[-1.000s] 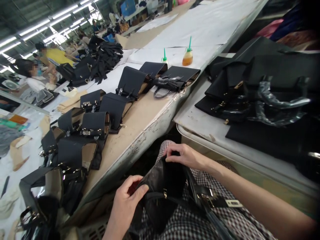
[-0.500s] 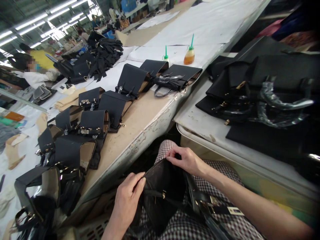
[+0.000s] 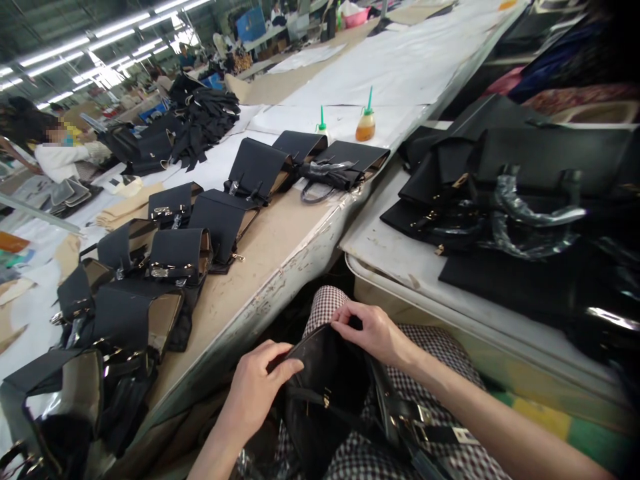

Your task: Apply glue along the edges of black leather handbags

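A black handbag [image 3: 320,393] lies across my lap on checked cloth, its opening facing up and its dark lining showing. My left hand [image 3: 260,380] grips the bag's upper edge on the left, thumb on the inner side and fingers behind. Farther along that same edge, my right hand [image 3: 367,330] pinches the rim between thumb and fingertips. Gold-coloured hardware [image 3: 425,417] and dark straps hang on the bag's right side, below my right forearm. The bag's underside is hidden in my lap.
Several black bags [image 3: 180,253] stand along the table [image 3: 280,247] at left. More bags with plastic-wrapped handles [image 3: 535,213] lie on the right-hand surface. Two green-tipped bottles, one with amber liquid [image 3: 365,127], stand farther back. A person in white [image 3: 63,160] sits at far left.
The view has shifted slightly, so the tables and bags sit a little lower and farther left. My left thumb now reaches farther over the bag's edge. Both hands keep their hold.
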`<action>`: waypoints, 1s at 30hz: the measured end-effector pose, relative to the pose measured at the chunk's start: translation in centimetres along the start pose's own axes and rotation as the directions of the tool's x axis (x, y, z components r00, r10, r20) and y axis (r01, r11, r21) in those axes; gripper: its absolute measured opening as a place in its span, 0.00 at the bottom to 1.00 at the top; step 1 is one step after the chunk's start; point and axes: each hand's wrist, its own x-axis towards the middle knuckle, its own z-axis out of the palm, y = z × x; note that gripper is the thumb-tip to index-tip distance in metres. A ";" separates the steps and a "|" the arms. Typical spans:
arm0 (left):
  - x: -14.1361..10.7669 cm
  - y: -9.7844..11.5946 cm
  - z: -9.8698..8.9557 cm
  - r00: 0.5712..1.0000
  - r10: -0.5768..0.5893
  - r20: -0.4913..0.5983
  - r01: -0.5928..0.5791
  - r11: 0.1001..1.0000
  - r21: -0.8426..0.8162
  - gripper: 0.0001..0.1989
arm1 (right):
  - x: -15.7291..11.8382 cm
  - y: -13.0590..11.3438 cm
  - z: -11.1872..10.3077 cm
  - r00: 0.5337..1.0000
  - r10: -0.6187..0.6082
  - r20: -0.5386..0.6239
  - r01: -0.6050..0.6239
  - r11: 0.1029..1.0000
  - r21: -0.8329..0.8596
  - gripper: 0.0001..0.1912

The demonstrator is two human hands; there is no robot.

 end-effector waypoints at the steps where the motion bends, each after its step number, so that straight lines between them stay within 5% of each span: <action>1: 0.4 0.3 0.0 1.000 -0.001 0.008 0.001 1.000 0.006 0.10 | 0.0 0.0 0.0 1.000 -0.002 -0.003 0.002 1.000 0.001 0.08; 9: 2.0 0.7 0.8 1.000 -0.023 -0.002 0.023 0.997 -0.069 0.10 | -0.4 -0.2 -0.6 1.000 -0.015 0.009 0.014 0.999 0.048 0.08; 14: 3.2 -0.2 0.1 0.982 -0.098 0.159 0.116 0.987 -0.109 0.10 | -0.9 -0.5 -1.2 0.997 -0.053 0.050 0.050 0.997 0.066 0.08; 30: 2.6 0.9 -0.1 0.971 -0.012 0.237 0.030 0.997 -0.072 0.10 | -0.9 -1.1 -0.4 0.994 0.060 -0.090 -0.070 0.991 -0.116 0.09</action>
